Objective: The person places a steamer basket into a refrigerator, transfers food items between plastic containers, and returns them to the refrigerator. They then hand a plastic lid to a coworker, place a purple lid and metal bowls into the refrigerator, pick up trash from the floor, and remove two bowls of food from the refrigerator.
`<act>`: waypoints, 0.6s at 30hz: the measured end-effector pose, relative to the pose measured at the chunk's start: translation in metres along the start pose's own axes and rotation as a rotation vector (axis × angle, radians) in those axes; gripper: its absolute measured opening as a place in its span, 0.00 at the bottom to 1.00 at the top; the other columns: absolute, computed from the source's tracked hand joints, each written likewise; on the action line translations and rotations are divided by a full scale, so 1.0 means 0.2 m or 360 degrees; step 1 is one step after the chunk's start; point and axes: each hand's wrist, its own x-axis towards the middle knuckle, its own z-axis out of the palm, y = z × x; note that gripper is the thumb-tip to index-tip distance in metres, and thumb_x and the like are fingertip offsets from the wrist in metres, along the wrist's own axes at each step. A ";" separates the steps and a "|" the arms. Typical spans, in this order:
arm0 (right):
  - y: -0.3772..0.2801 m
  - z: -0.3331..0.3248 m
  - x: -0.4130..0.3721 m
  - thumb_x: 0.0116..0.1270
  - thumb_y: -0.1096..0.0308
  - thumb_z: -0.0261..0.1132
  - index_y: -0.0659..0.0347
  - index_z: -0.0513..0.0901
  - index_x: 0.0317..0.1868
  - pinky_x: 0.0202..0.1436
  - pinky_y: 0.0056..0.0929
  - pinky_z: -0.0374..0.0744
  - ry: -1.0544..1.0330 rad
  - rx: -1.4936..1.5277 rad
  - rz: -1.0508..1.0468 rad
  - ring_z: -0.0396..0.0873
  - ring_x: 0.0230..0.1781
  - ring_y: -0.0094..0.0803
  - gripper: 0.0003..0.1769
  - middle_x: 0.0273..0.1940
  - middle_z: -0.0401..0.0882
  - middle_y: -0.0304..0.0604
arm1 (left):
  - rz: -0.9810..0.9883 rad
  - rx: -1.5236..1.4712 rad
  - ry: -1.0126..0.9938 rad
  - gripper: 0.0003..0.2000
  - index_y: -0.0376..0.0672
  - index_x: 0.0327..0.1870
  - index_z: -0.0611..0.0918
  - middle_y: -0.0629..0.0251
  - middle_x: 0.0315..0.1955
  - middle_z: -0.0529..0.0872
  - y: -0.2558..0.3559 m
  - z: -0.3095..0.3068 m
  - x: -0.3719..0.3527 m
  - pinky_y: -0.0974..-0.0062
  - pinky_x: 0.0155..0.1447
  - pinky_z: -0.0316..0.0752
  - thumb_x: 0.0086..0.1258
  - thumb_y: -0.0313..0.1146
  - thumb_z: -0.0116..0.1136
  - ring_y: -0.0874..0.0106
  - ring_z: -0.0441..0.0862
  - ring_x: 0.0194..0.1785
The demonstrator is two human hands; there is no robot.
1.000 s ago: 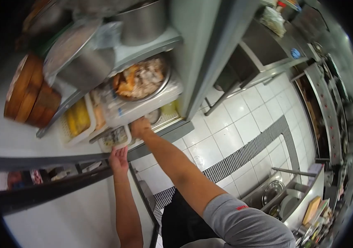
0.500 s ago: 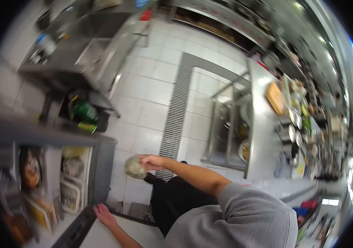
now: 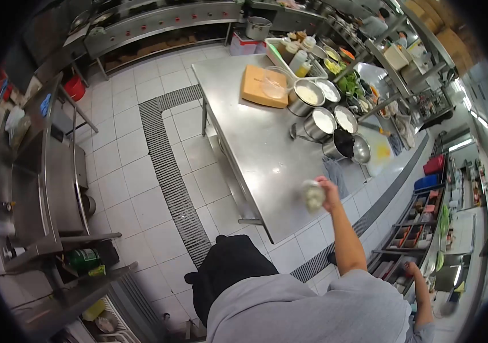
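Held in my right hand [image 3: 328, 195] is a small rounded bundle [image 3: 314, 197] that looks like a clear plastic bag of pale greenish food; motion blurs its contents. My fingers close round its upper end, over the near right corner of the steel table [image 3: 261, 171]. Just beyond it, a grey cloth [image 3: 334, 176] hangs by the table edge. Several metal pots stand farther along, among them a pot of white stuff [image 3: 319, 123] and one with dark contents [image 3: 340, 144]. My left hand is out of view.
A cardboard box [image 3: 264, 86] and a crate of bottles [image 3: 298, 60] occupy the table's far part. Steel sinks [image 3: 30, 200] line the left. A floor drain [image 3: 170, 171] crosses the tiles. At far right, another person's arm [image 3: 421, 283] seems to reach toward shelving.
The view has swung from the open drawer and sinks to the steel table. My right hand has carried the bag from above the floor to the table corner; my left hand has left view.
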 end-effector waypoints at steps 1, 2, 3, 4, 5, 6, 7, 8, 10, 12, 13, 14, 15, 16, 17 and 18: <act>-0.05 -0.11 0.01 0.67 0.60 0.58 0.57 0.78 0.50 0.43 0.32 0.81 0.0207 0.0010 -0.0053 0.79 0.37 0.30 0.15 0.34 0.78 0.36 | 0.0024 0.0080 -0.0011 0.07 0.43 0.42 0.77 0.62 0.33 0.79 0.03 0.05 -0.01 0.70 0.48 0.77 0.75 0.36 0.55 0.68 0.78 0.41; -0.08 -0.29 0.05 0.68 0.59 0.60 0.58 0.80 0.46 0.40 0.30 0.80 0.0245 0.0110 -0.0114 0.78 0.34 0.29 0.13 0.31 0.76 0.35 | 0.0053 0.0152 -0.0018 0.07 0.43 0.43 0.77 0.62 0.34 0.79 0.06 0.10 -0.01 0.70 0.48 0.77 0.75 0.36 0.55 0.67 0.78 0.41; -0.02 -0.45 0.08 0.68 0.58 0.62 0.59 0.81 0.42 0.36 0.27 0.78 0.0298 0.0217 -0.0167 0.77 0.31 0.29 0.13 0.28 0.75 0.34 | 0.0080 0.0241 -0.0025 0.07 0.42 0.43 0.77 0.61 0.34 0.79 0.10 0.12 -0.01 0.69 0.49 0.77 0.75 0.36 0.56 0.67 0.78 0.41; 0.06 -0.53 0.13 0.68 0.58 0.62 0.59 0.81 0.42 0.36 0.27 0.78 0.0326 0.0240 -0.0161 0.77 0.31 0.29 0.13 0.28 0.75 0.34 | 0.0097 0.0339 -0.0045 0.07 0.42 0.43 0.77 0.61 0.35 0.79 0.13 0.14 0.00 0.69 0.49 0.76 0.75 0.36 0.56 0.66 0.78 0.42; 0.11 -0.61 0.22 0.67 0.57 0.66 0.60 0.81 0.39 0.35 0.26 0.77 0.0926 -0.0047 -0.0264 0.75 0.29 0.27 0.14 0.28 0.75 0.33 | 0.0100 0.0421 -0.0062 0.08 0.42 0.44 0.77 0.61 0.35 0.79 0.13 0.17 -0.02 0.69 0.49 0.76 0.74 0.36 0.56 0.66 0.78 0.42; 0.16 -0.68 0.25 0.66 0.55 0.69 0.61 0.82 0.37 0.33 0.25 0.75 0.1519 -0.0362 -0.0328 0.74 0.27 0.24 0.16 0.27 0.75 0.33 | 0.0089 0.0522 -0.0056 0.08 0.42 0.44 0.77 0.60 0.35 0.79 0.13 0.14 -0.08 0.69 0.50 0.76 0.74 0.36 0.56 0.66 0.78 0.43; 0.24 -0.62 0.27 0.64 0.55 0.73 0.61 0.81 0.35 0.33 0.24 0.74 0.1751 -0.0460 -0.0671 0.73 0.27 0.23 0.17 0.26 0.76 0.34 | 0.0062 0.0657 -0.0024 0.08 0.42 0.44 0.77 0.60 0.36 0.79 0.15 0.04 -0.17 0.69 0.50 0.76 0.74 0.36 0.56 0.65 0.78 0.43; 0.29 -0.45 0.29 0.62 0.54 0.76 0.61 0.81 0.34 0.32 0.23 0.74 0.2013 -0.0562 -0.1021 0.72 0.26 0.22 0.19 0.26 0.78 0.34 | 0.0049 0.0826 -0.0031 0.08 0.41 0.45 0.77 0.60 0.36 0.79 0.23 -0.04 -0.20 0.69 0.50 0.76 0.74 0.36 0.56 0.65 0.78 0.43; 0.30 -0.32 0.42 0.60 0.59 0.78 0.62 0.81 0.37 0.34 0.22 0.74 0.2127 -0.0310 -0.1201 0.73 0.29 0.22 0.18 0.29 0.78 0.35 | 0.0048 0.1101 -0.0151 0.08 0.41 0.45 0.77 0.59 0.37 0.80 0.30 0.05 -0.11 0.68 0.51 0.76 0.74 0.36 0.56 0.64 0.78 0.44; 0.30 -0.21 0.51 0.61 0.63 0.77 0.63 0.81 0.42 0.38 0.19 0.74 0.1611 -0.0206 -0.1358 0.74 0.32 0.21 0.17 0.35 0.78 0.34 | 0.0066 0.1411 -0.0191 0.09 0.41 0.46 0.77 0.58 0.38 0.80 0.47 -0.06 -0.10 0.68 0.52 0.76 0.74 0.36 0.56 0.64 0.78 0.45; 0.31 -0.12 0.42 0.63 0.65 0.75 0.64 0.81 0.45 0.41 0.20 0.75 0.1443 -0.0174 -0.1152 0.75 0.35 0.21 0.16 0.37 0.78 0.34 | 0.0077 0.1577 -0.0239 0.09 0.40 0.46 0.77 0.58 0.38 0.80 0.58 -0.11 -0.07 0.68 0.52 0.76 0.74 0.36 0.56 0.63 0.78 0.45; 0.22 -0.12 0.39 0.64 0.67 0.73 0.64 0.80 0.48 0.44 0.21 0.75 0.1256 -0.0147 -0.1024 0.76 0.38 0.21 0.16 0.38 0.79 0.35 | 0.0107 0.1681 -0.0334 0.09 0.40 0.46 0.77 0.58 0.39 0.80 0.58 -0.04 0.00 0.68 0.52 0.76 0.74 0.36 0.56 0.63 0.78 0.45; 0.20 -0.12 0.24 0.64 0.67 0.73 0.64 0.80 0.48 0.44 0.21 0.75 0.1351 -0.0144 -0.1028 0.76 0.38 0.21 0.16 0.38 0.79 0.35 | 0.0135 0.1808 -0.0416 0.09 0.40 0.47 0.77 0.57 0.39 0.80 0.64 -0.02 0.06 0.67 0.53 0.76 0.74 0.36 0.56 0.63 0.78 0.46; 0.23 -0.08 0.04 0.66 0.67 0.71 0.65 0.81 0.49 0.42 0.19 0.75 0.1383 -0.0225 -0.1153 0.76 0.38 0.21 0.15 0.40 0.79 0.36 | 0.0157 0.1932 -0.0472 0.09 0.40 0.47 0.77 0.57 0.40 0.80 0.69 -0.02 0.09 0.67 0.53 0.76 0.74 0.36 0.56 0.62 0.78 0.46; 0.29 -0.05 -0.16 0.67 0.68 0.68 0.65 0.81 0.50 0.40 0.17 0.74 0.1411 -0.0317 -0.1283 0.76 0.38 0.20 0.14 0.41 0.80 0.36 | 0.0181 0.2046 -0.0535 0.10 0.40 0.47 0.77 0.57 0.40 0.80 0.74 -0.01 0.12 0.67 0.53 0.75 0.74 0.35 0.56 0.62 0.78 0.47; 0.40 -0.10 -0.38 0.68 0.68 0.67 0.64 0.81 0.50 0.40 0.18 0.74 0.1571 -0.0272 -0.1207 0.76 0.38 0.20 0.13 0.41 0.80 0.36 | 0.0203 0.2165 -0.0592 0.10 0.40 0.48 0.77 0.56 0.40 0.80 0.77 -0.01 0.14 0.67 0.53 0.75 0.74 0.35 0.56 0.61 0.78 0.47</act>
